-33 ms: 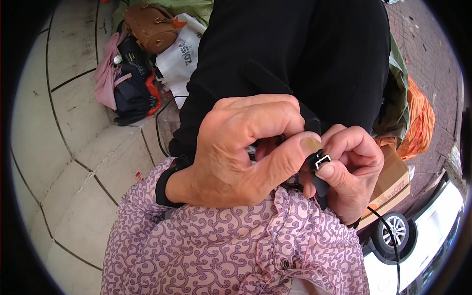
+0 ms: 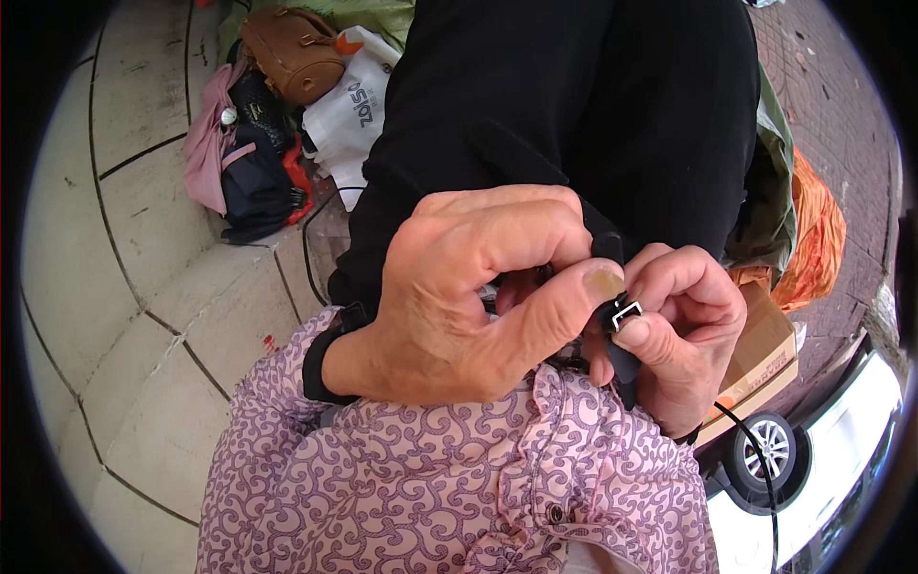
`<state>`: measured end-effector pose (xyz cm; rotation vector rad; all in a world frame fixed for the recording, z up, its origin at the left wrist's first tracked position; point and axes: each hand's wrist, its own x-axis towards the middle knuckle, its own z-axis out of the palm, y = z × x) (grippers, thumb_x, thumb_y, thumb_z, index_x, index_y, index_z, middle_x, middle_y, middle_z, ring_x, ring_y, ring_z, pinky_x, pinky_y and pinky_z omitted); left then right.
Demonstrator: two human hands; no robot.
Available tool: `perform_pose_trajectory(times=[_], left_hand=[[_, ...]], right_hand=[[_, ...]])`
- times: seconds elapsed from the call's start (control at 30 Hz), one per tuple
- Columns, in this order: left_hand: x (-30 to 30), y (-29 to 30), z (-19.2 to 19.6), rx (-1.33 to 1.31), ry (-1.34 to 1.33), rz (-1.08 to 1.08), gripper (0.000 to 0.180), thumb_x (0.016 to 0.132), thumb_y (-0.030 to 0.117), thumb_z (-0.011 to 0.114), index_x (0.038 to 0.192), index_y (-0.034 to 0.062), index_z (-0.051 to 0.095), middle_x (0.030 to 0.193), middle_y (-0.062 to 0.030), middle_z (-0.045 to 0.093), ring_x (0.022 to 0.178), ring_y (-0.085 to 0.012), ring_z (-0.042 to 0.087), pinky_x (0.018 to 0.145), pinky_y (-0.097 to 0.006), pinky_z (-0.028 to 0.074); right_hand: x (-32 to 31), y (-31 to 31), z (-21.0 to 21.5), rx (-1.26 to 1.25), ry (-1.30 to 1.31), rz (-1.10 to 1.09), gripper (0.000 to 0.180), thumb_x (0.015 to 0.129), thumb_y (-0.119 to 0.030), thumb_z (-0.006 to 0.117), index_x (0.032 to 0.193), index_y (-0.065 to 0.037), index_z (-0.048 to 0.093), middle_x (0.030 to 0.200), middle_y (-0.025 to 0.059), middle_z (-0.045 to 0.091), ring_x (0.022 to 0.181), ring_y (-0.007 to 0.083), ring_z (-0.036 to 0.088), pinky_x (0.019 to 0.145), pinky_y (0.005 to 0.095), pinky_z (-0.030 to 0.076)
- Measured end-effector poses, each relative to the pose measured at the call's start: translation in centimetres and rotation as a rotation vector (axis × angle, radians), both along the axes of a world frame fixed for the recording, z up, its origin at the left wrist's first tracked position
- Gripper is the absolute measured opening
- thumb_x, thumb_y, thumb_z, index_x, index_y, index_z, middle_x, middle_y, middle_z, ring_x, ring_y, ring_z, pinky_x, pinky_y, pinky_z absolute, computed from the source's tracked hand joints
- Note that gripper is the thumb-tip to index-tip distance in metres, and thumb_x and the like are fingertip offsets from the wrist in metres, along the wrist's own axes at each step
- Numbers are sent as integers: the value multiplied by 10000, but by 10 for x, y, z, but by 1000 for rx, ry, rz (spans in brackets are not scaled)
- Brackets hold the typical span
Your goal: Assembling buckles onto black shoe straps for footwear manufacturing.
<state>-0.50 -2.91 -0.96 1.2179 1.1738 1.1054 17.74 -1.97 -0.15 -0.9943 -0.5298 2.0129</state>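
Small black clip with silver metal frame [image 2: 622, 312]: pinched upright between left hand [image 2: 459, 297] thumb and closed right hand [image 2: 684, 330], over black-trousered lap [image 2: 574, 105]; thin black cable [image 2: 741, 430] trails right-downward.

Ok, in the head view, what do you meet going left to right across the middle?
Paving stones → left hand → small black clip pinched between both hands → right hand → cardboard box → orange bag.
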Motion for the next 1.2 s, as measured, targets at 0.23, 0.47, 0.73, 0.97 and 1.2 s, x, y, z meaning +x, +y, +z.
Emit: perform_pose_trajectory(times=[0.23, 0.47, 0.73, 0.97, 1.2], left_hand=[[0, 0, 5, 6, -5, -27, 116, 812, -1, 664, 716, -40, 612, 635, -74, 552, 536, -106, 460, 463, -259, 306], [0, 1, 6, -291, -120, -15, 268, 899, 104, 616, 661, -9, 563, 620, -52, 545, 502, -66, 448, 455, -230, 307], [0, 1, 1, -716, -512, 24, 304, 958, 157, 553, 686, 20, 545, 588, -11, 511, 462, -38, 428, 443, -199, 310], [1, -1, 7, -443, -189, -2, 296, 941, 126, 569, 669, 10, 546, 595, -22, 515, 486, -43, 452, 456, -210, 328], [5, -4, 2, -154, -79, 70, 212, 874, 59, 634, 687, -19, 570, 608, -52, 525, 514, -76, 456, 462, -240, 313]], right_hand=[[1, 0, 5, -11, -30, 11, 147, 785, 116, 701, 866, 104, 580, 860, 214, 634, 648, 192, 670, 580, 268, 563], [2, 0, 2, -14, -35, 22, 150, 785, 120, 699, 873, 103, 579, 861, 209, 632, 647, 188, 670, 583, 265, 563], [2, 1, -4, 31, 11, 19, 169, 779, 136, 695, 890, 102, 572, 869, 211, 620, 656, 203, 669, 590, 273, 564], [1, 0, 0, -1, -11, -2, 167, 776, 138, 696, 882, 106, 571, 870, 213, 622, 656, 201, 672, 586, 273, 566], [0, 2, 0, -12, 1, 12, 155, 776, 151, 689, 872, 115, 572, 860, 221, 621, 653, 192, 671, 580, 269, 564]])
